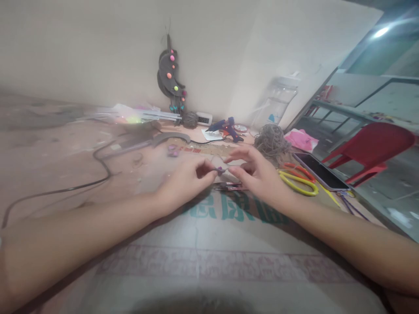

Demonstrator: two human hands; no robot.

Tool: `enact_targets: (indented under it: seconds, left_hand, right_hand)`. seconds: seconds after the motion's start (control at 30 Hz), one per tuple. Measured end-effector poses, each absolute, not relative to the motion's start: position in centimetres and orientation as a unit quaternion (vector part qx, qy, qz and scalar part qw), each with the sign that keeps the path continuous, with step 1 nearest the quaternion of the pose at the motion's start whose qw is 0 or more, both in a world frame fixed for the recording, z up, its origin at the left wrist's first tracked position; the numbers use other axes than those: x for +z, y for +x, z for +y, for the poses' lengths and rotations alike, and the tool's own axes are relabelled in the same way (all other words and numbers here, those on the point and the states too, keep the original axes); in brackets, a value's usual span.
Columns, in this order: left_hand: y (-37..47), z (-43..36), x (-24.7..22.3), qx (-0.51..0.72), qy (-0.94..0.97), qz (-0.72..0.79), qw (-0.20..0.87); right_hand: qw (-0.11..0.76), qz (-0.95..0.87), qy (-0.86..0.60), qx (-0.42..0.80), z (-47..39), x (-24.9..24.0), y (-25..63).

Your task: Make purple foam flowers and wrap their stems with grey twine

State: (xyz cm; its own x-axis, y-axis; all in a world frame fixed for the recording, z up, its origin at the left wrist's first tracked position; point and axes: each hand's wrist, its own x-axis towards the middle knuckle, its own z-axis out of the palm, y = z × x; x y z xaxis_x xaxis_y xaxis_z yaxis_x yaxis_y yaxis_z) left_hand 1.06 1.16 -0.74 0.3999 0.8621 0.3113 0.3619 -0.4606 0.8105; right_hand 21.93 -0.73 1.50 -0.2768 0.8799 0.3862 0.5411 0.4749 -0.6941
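Note:
Between thumb and forefinger of my left hand (193,176) is a small dark strip (219,170) with a bit of purple on it. My right hand (257,172) is just to the right, its forefinger lifted and apart from its thumb. That thumb's tip is close to the strip's right end; whether it touches cannot be made out. Below the fingertips lies a pair of small snips (229,187), partly covered by my right hand. Under both hands is a printed sheet (196,235) with green characters.
Behind my hands are a hot glue gun (225,127), a bundle of grey yarn (272,140) and a clear bottle (276,102). Yellow-handled scissors (299,184) and a phone (322,171) lie right. A decorated crescent (168,74) leans on the wall. A black cable (65,190) runs left.

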Motion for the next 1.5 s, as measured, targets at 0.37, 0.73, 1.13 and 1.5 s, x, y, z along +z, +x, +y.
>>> enact_targets:
  seconds: [0.37, 0.73, 1.13, 1.5]
  left_hand:
    - [1.0, 1.2, -0.3, 0.395, 0.758, 0.436, 0.281]
    - [1.0, 0.9, 0.0, 0.433, 0.733, 0.429, 0.301]
    - [1.0, 0.9, 0.1, 0.425, 0.749, 0.420, 0.287]
    - [1.1, 1.0, 0.0, 0.410, 0.750, 0.400, 0.331]
  right_hand:
    - [0.395, -0.554, -0.422, 0.599, -1.6, 1.6, 20.8]
    - [0.578, -0.581, -0.485, 0.305, 4.0, 1.9, 25.9]
    - [0.408, -0.579, -0.420, 0.567, -2.2, 2.2, 20.4]
    - [0.372, -0.804, -0.453, 0.101, -0.6, 1.1, 21.7]
